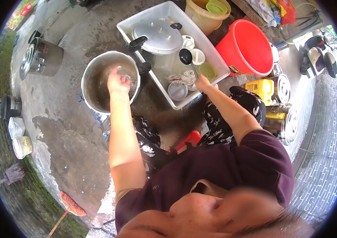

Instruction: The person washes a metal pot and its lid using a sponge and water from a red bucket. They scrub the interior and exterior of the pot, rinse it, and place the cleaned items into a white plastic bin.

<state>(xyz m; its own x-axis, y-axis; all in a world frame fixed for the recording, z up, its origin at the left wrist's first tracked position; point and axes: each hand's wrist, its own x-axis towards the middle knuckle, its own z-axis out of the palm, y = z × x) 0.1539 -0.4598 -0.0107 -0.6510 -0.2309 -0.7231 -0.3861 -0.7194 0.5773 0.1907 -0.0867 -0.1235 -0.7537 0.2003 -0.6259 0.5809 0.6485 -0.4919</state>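
Observation:
My left hand (119, 81) reaches over the mouth of a deep metal pot (95, 89), fingers apart and slightly curled, nothing visible in them. Cloudy brownish water seems to lie in the pot. In my right hand (203, 84) is the handle of a black ladle (185, 56), its bowl pointing away from me. That hand is over the near right side of a white plastic tub (172, 102). Inside the tub are a round metal lid (158, 36), white plastic containers (198, 56), a green bowl (207, 70) and a crumpled cloth (187, 76), partly in water.
A red bucket (253, 47) and a cream bucket (204, 20) stand beyond the tub. Right of me are a yellow jug (260, 90) and metal pots (287, 123). A lidded steel pot (45, 56) and a broom (72, 204) are to the left on wet concrete.

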